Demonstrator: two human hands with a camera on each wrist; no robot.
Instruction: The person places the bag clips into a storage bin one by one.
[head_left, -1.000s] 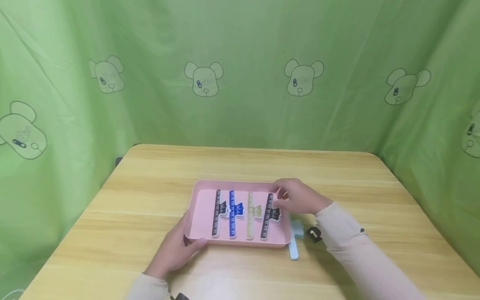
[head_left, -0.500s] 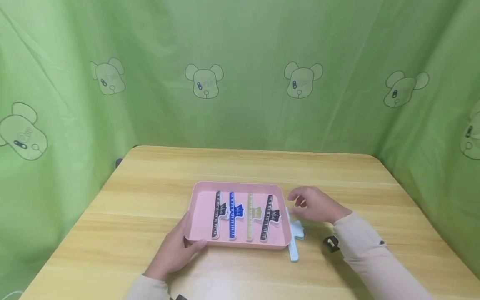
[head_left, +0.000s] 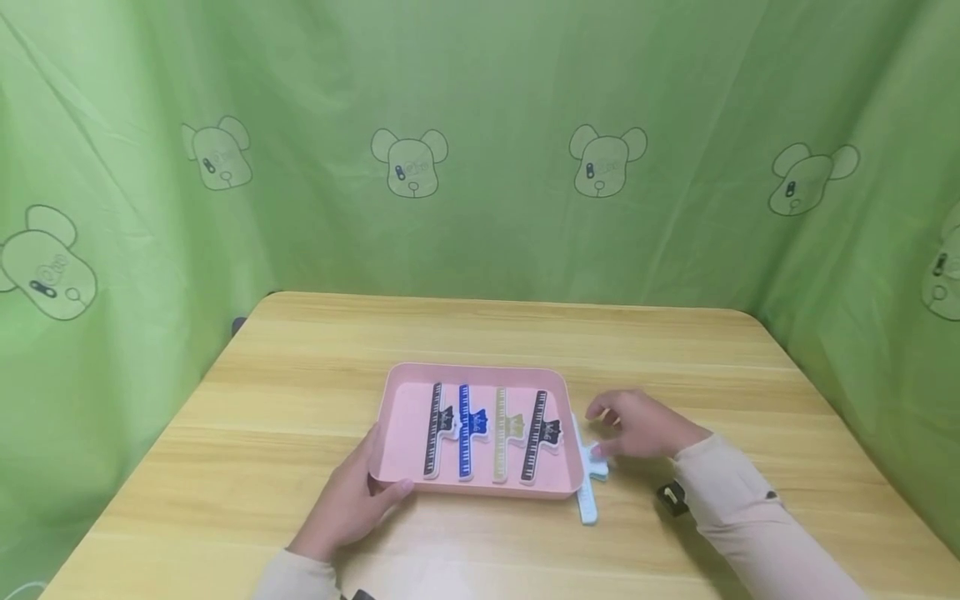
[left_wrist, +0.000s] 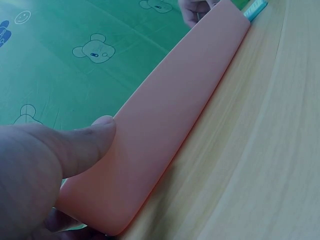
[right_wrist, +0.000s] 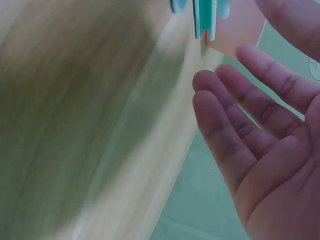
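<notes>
My left hand (head_left: 347, 505) grips the near left corner of a pink tray (head_left: 402, 433). In the left wrist view its thumb lies against the tray's outer wall (left_wrist: 160, 105), while the other fingers are mostly hidden. Several piano-keyboard clips lie side by side in the tray: a black one (head_left: 432, 433), a blue one (head_left: 464, 442), a pale yellow one (head_left: 500, 442) and another black one (head_left: 534, 435). A light blue clip (head_left: 587, 503) sits at the tray's right side, partly hidden by it. Beside that clip is my right hand (head_left: 647, 427), its fingers loosely bent and holding nothing.
Everything rests on a wooden table (head_left: 300, 367). A green curtain (head_left: 495, 242) with bear outlines surrounds the table's back and sides. A small black device (head_left: 672, 497) shows below the right wrist.
My right hand has left the black clip at the tray's right end, moving right and then toward me beside the light blue clip. The left hand and tray stay in place.
</notes>
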